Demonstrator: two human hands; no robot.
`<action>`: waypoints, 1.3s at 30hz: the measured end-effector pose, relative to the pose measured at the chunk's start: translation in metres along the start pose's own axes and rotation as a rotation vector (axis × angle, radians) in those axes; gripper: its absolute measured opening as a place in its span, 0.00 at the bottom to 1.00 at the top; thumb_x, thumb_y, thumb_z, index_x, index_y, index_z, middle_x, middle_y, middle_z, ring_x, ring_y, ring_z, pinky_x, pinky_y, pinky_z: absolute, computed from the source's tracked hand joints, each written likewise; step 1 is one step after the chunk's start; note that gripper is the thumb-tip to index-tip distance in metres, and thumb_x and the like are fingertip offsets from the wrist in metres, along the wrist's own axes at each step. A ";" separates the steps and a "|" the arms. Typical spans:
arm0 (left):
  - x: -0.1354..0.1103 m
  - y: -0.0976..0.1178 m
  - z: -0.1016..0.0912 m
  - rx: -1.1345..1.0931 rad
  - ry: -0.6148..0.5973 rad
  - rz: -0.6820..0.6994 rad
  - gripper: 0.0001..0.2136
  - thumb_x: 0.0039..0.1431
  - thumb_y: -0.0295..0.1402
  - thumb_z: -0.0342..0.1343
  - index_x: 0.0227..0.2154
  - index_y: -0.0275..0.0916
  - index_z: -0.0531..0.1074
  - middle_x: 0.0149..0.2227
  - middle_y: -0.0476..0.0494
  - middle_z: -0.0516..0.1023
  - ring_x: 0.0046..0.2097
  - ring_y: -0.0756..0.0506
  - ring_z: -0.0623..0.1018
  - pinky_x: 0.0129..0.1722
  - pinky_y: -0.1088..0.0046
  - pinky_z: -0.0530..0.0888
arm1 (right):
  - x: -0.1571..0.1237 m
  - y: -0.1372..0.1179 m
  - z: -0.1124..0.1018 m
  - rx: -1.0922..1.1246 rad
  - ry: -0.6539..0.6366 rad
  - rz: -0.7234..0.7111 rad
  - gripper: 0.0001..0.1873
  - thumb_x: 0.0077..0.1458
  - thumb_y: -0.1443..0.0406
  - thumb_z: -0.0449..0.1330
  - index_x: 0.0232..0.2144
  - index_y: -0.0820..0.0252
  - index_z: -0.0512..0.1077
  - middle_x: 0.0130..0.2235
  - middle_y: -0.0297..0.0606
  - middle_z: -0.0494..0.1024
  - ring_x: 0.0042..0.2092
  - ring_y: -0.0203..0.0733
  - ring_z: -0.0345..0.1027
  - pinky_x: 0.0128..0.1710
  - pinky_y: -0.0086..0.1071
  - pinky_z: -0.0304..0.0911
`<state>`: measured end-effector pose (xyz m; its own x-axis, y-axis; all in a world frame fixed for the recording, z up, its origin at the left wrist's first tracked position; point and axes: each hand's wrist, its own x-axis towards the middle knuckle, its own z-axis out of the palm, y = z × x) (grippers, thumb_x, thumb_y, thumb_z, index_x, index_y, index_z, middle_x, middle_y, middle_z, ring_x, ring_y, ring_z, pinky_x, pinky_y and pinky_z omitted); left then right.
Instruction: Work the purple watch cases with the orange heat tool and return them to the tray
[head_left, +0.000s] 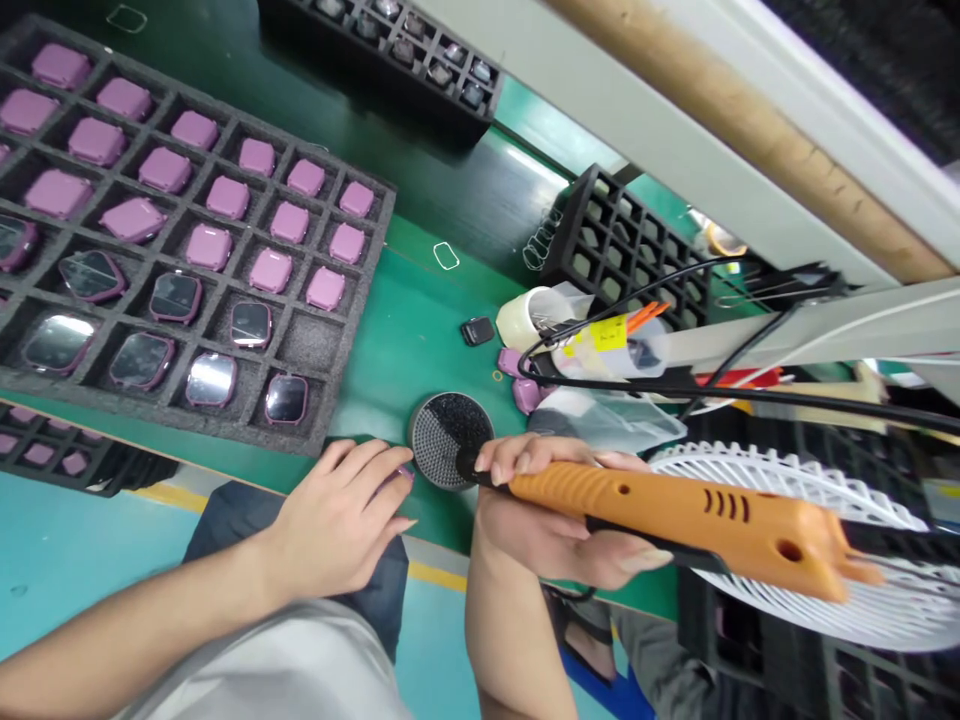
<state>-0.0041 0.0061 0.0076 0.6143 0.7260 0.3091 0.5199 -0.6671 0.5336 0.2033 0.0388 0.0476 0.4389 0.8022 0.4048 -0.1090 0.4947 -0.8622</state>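
Note:
My right hand (540, 510) is wrapped round an orange electric screwdriver (645, 510). The tool's black front end points left, over a round dish (439, 440) with a dimpled surface and a darker section, perhaps of tiny parts; its tip is hard to make out. Left of the dish, at the table edge, my left hand (345, 520) has its fingers curled over a purple watch case (394, 478), of which only a sliver shows. Beyond it, a grey foam tray (300, 435) holds many purple watch cases, some with dark screens up.
Behind the dish lie a small black watch case (478, 330), loose purple cases (525, 393), a cream cup (521, 320) and a clear cup with a yellow label (607, 335). Black trays (630, 250) stand farther back. A black cable (750, 393) crosses the right, above a white fan guard (847, 620).

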 end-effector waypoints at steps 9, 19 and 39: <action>-0.001 -0.003 0.001 0.001 0.026 0.036 0.11 0.74 0.30 0.59 0.55 0.35 0.78 0.59 0.34 0.81 0.58 0.35 0.78 0.56 0.52 0.73 | -0.001 0.005 -0.001 0.020 -0.019 -0.008 0.24 0.66 0.40 0.56 0.51 0.46 0.75 0.31 0.28 0.76 0.24 0.38 0.67 0.22 0.34 0.67; 0.001 -0.003 0.003 0.000 0.092 0.036 0.09 0.75 0.35 0.63 0.52 0.38 0.79 0.54 0.38 0.82 0.55 0.38 0.78 0.54 0.56 0.73 | -0.016 -0.038 0.013 -0.026 -0.116 0.044 0.28 0.68 0.38 0.52 0.55 0.45 0.76 0.36 0.32 0.77 0.30 0.42 0.69 0.28 0.42 0.70; 0.000 -0.003 0.001 -0.029 0.033 0.039 0.12 0.74 0.32 0.59 0.56 0.38 0.78 0.56 0.35 0.81 0.57 0.35 0.77 0.55 0.52 0.73 | -0.035 -0.031 0.025 -0.015 -0.089 0.083 0.34 0.71 0.35 0.40 0.55 0.47 0.72 0.35 0.31 0.74 0.29 0.41 0.67 0.27 0.42 0.69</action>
<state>-0.0055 0.0082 0.0053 0.6138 0.7050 0.3554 0.4780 -0.6901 0.5435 0.1688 0.0034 0.0674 0.3482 0.8669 0.3568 -0.1275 0.4209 -0.8981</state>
